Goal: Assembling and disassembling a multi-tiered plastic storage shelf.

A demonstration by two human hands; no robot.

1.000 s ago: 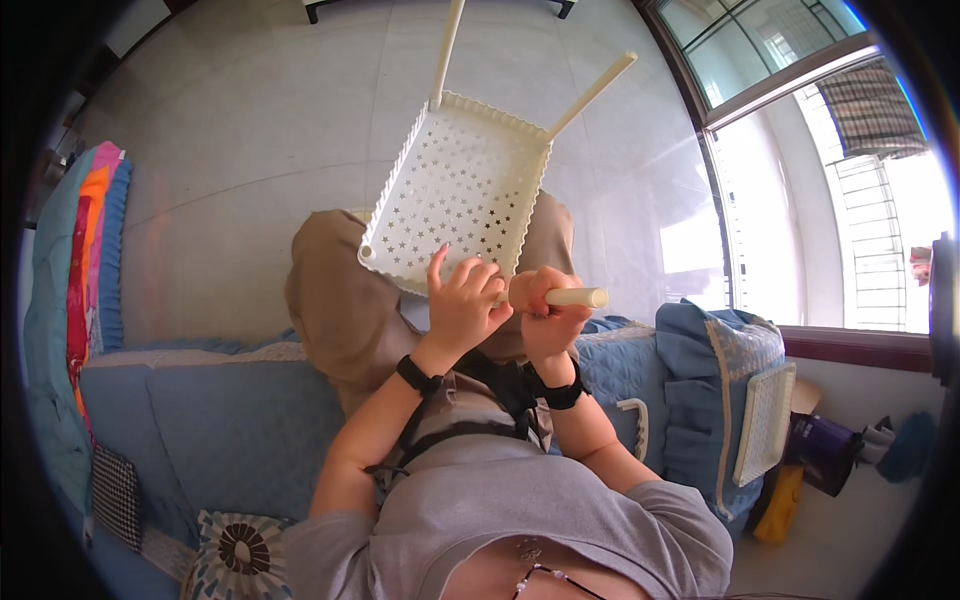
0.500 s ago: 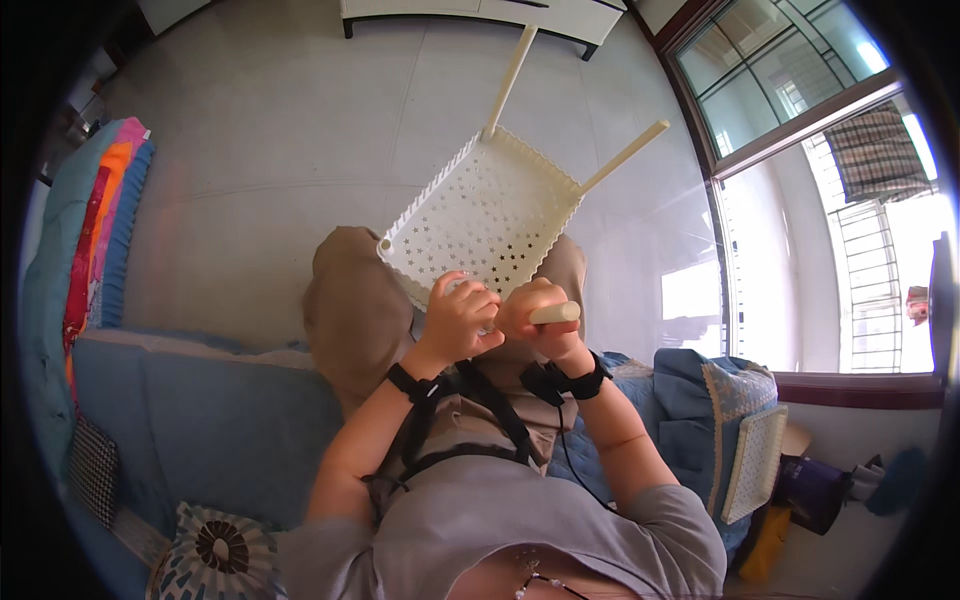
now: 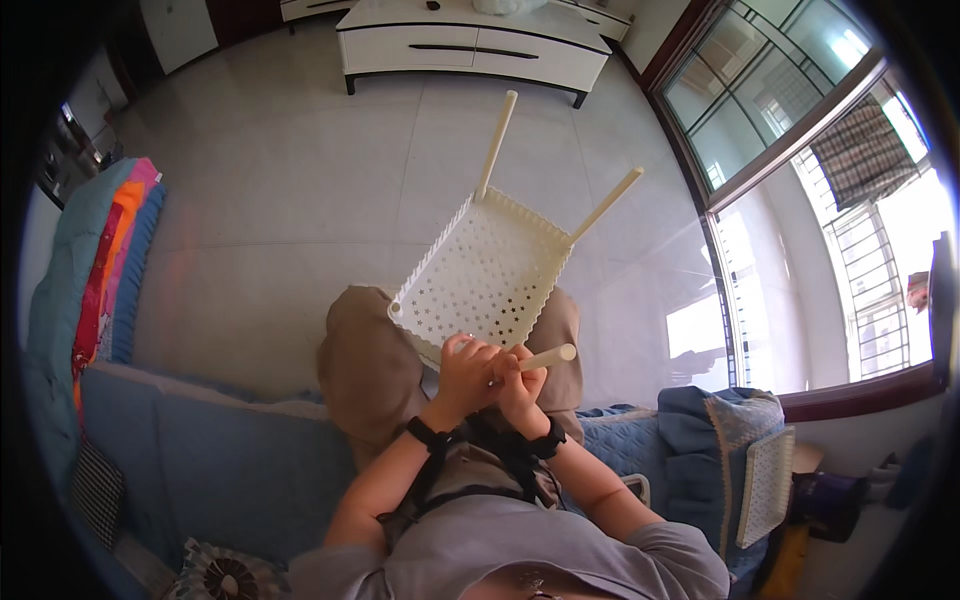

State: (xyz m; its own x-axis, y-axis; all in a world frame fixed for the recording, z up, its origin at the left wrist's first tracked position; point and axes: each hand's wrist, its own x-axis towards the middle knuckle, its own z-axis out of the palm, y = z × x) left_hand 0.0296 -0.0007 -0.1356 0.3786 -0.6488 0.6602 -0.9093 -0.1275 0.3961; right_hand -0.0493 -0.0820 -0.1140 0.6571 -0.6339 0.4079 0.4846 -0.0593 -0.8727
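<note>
A cream plastic shelf tray [image 3: 480,265] with star-shaped holes and a scalloped rim rests tilted against my knees. Two cream poles, a left one [image 3: 497,145] and a right one [image 3: 607,205], stand out from its far corners. A hollow socket [image 3: 395,310] shows at its left corner. My right hand [image 3: 518,385] is closed around another short cream pole [image 3: 548,357], whose end points right. Pressed close beside it, my left hand [image 3: 466,375] has curled fingers at the tray's near edge. Whatever those fingers hold is hidden.
I sit on a blue padded sofa [image 3: 230,430]. A second white perforated tray [image 3: 765,487] leans at its right end, near a dark purple container [image 3: 828,500]. A white TV cabinet [image 3: 440,50] stands ahead; glass sliding doors [image 3: 770,100] are on the right.
My hands have come together, the left moving right against the right hand. The pole in my right hand now shows more length. The view has tilted up, showing more of the cabinet.
</note>
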